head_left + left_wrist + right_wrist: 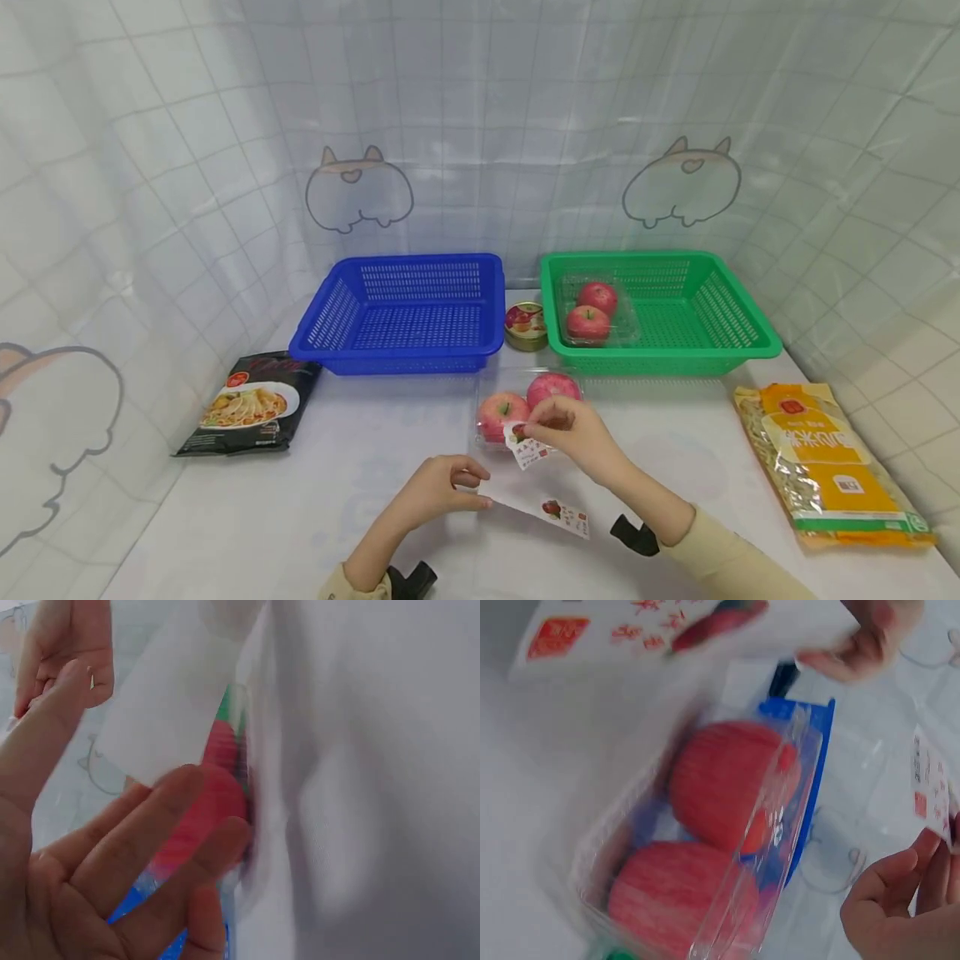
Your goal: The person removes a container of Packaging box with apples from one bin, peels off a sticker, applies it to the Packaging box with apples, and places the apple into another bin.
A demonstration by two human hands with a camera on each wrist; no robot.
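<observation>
My right hand (573, 429) pinches a small white label (527, 454) with a red fruit picture, just in front of a clear plastic box (739, 855) of two red apples (501, 414). Closer to me, the left hand (444, 490) holds a white label strip (534, 505) by its left end, between thumb and fingers. Another printed label with the same fruit picture lies at the strip's right end. From the left wrist, the strip's blank white face (161, 697) shows beyond the fingertips. Both wrists wear a black strap-on piece.
Behind stand a blue basket (420, 364) and a green basket (667, 360); the green one holds another box of apples (588, 323). A round tin (526, 327) sits between them. A black noodle packet (251, 404) lies left, a yellow packet of noodles (828, 462) right.
</observation>
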